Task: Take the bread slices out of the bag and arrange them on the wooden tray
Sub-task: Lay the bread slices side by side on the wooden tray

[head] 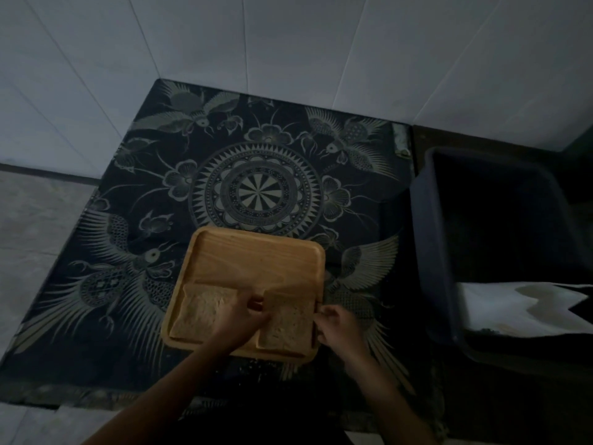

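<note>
A square wooden tray [256,255] lies on a dark patterned cloth. Two bread slices lie flat side by side on its near half: the left slice [200,311] and the right slice [288,322]. My left hand [240,319] rests between them, fingers pinching the right slice's left edge. My right hand [337,326] touches that slice's right edge at the tray's rim. A white, crumpled bag [513,311] lies to the right, inside the dark bin.
The dark cloth [256,175] with a mandala and bird print covers the table. A dark plastic bin [481,226] stands at the right, close to the tray. White tiled walls rise behind; pale floor shows at the left.
</note>
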### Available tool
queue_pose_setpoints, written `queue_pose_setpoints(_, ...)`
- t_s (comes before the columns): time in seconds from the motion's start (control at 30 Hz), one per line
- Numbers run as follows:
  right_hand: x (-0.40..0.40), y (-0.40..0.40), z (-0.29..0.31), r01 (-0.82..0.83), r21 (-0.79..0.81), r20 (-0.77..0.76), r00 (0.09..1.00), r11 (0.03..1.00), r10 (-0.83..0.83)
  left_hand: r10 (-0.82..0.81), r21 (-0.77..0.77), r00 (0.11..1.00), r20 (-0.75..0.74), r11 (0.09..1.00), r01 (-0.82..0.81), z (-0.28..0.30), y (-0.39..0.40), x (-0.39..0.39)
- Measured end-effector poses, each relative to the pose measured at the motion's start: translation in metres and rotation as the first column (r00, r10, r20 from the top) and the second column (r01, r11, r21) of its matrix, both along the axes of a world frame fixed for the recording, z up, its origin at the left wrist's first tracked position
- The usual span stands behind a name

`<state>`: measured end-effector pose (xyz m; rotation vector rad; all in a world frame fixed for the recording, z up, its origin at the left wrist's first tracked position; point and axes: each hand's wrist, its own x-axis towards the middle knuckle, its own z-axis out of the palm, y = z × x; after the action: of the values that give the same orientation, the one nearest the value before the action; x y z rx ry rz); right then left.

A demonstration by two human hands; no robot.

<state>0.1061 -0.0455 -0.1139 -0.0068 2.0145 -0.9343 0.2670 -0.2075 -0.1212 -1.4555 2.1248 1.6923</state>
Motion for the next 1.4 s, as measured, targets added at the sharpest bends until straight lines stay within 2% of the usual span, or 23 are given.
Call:
queue_pose_setpoints(0.07,0.006,0.001,-0.005,-0.018,0.005,0.041,0.999,1.000,0.018,0.030,0.019,1.000,0.003,0.999,-0.030,-0.001,0.003,-0.001)
queue_pose_setpoints(0.17,0.011,-0.001,-0.010,-0.085,0.041,0.002,0.996,0.996,0.085,0.084,0.043,0.996,0.025,0.995,-0.085,0.000,0.007,-0.004)
queue_pose_setpoints(0.3,0.010,-0.004,-0.007,-0.090,0.023,-0.008,0.996,0.996,0.090,0.142,0.088,0.990,0.016,0.986,-0.143,0.000,0.009,-0.003)
queue_pose_setpoints(0.53,0.005,-0.005,0.001,0.016,-0.028,0.142,0.990,0.999,-0.012,0.197,0.160,0.977,-0.087,0.970,-0.181,0.007,0.008,-0.003)
queue_pose_setpoints(0.67,0.001,-0.013,0.009,0.038,-0.072,0.162,0.987,0.997,-0.026,0.251,0.230,0.957,-0.142,0.949,-0.215,0.016,0.000,-0.003)
queue_pose_setpoints(0.9,-0.003,-0.048,0.026,0.051,-0.143,0.213,0.977,0.988,-0.020,0.232,0.299,0.954,-0.191,0.939,-0.168,0.031,-0.035,0.007)
queue_pose_setpoints(1.07,0.004,-0.084,0.029,0.024,-0.171,0.185,0.983,0.985,0.008,0.225,0.336,0.947,-0.228,0.931,-0.140,0.040,-0.073,0.020)
queue_pose_setpoints(1.2,0.011,-0.119,0.029,-0.044,-0.155,0.144,0.987,0.987,0.066,0.239,0.256,0.949,-0.204,0.949,-0.184,0.042,-0.106,0.027)
queue_pose_setpoints(1.4,0.021,-0.165,0.022,-0.075,-0.161,0.118,0.988,0.984,0.094,0.267,0.056,0.958,-0.102,0.963,-0.262,0.028,-0.144,0.033)
